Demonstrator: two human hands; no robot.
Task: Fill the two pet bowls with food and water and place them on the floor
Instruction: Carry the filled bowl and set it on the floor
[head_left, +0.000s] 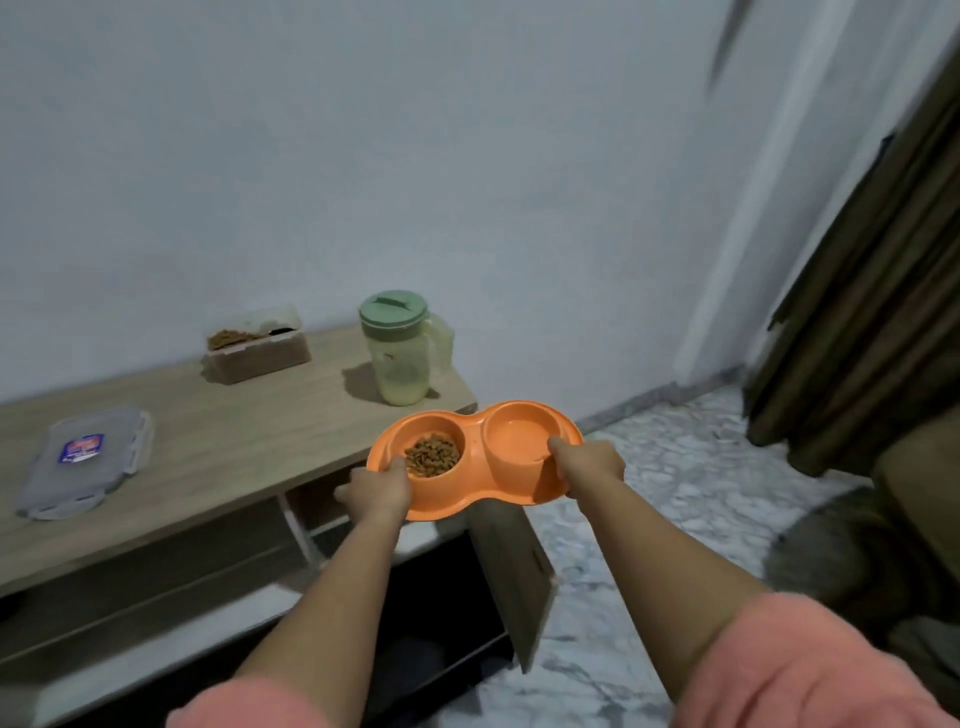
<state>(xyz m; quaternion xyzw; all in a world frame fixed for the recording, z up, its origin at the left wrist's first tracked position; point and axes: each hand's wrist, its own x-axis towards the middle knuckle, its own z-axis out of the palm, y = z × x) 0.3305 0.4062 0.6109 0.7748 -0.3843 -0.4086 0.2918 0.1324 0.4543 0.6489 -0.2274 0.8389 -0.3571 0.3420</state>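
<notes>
An orange double pet bowl (480, 486) is held in the air past the right end of a low wooden cabinet (218, 452). Its left cup holds brown kibble (432, 456). Its right cup (524, 434) holds water. My left hand (376, 488) grips the dish's near left rim, thumb on top. My right hand (589, 462) grips the near right rim, thumb inside the edge. On the cabinet top stand an open clear box of kibble (257, 345) and a pale jug with a green lid (402, 348).
The box's clear lid (85, 460) lies on the cabinet's left part. An open cabinet door (511, 566) hangs below the dish. Marble-pattern floor (649, 467) spreads to the right. A brown curtain (872, 291) and a dark seat (893, 545) stand at the far right.
</notes>
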